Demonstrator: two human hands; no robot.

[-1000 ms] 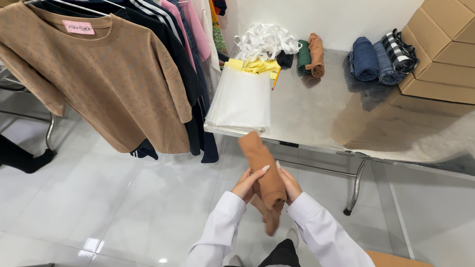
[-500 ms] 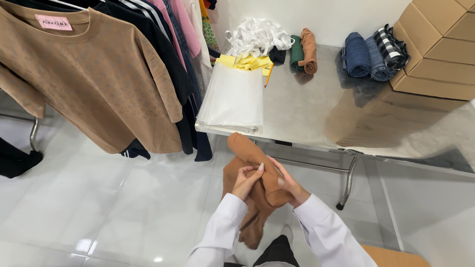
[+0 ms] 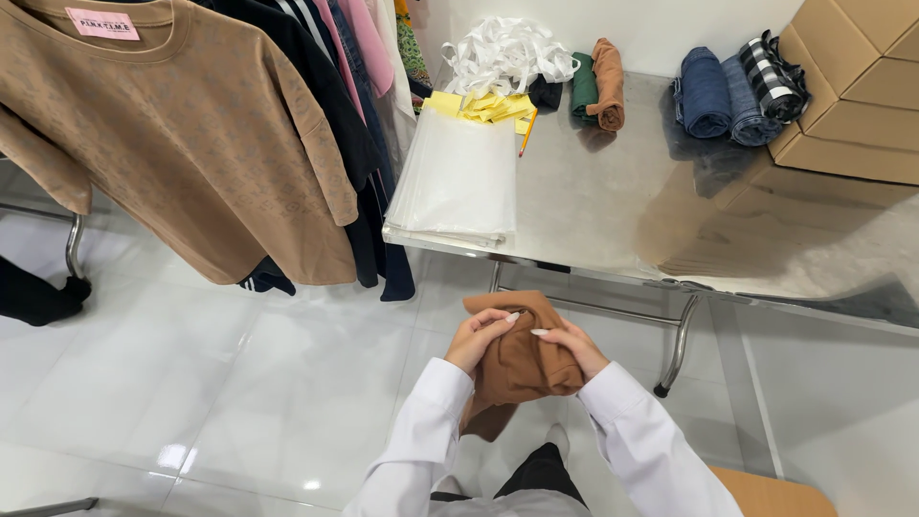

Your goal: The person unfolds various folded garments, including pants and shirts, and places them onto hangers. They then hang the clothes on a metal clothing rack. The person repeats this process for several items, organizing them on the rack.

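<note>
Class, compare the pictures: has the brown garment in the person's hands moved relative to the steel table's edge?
Yes. The brown garment has come away from the steel table edge, toward the person, bunched lower between both hands.

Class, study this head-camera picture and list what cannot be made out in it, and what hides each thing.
- Brown garment: its kind is unclear; it is bunched between the left hand and right hand.
- Cardboard boxes: cut off by the right and top edges.
- Hanging dark clothes: mostly hidden behind the tan sweater.
- Table far legs: hidden under its top.
</note>
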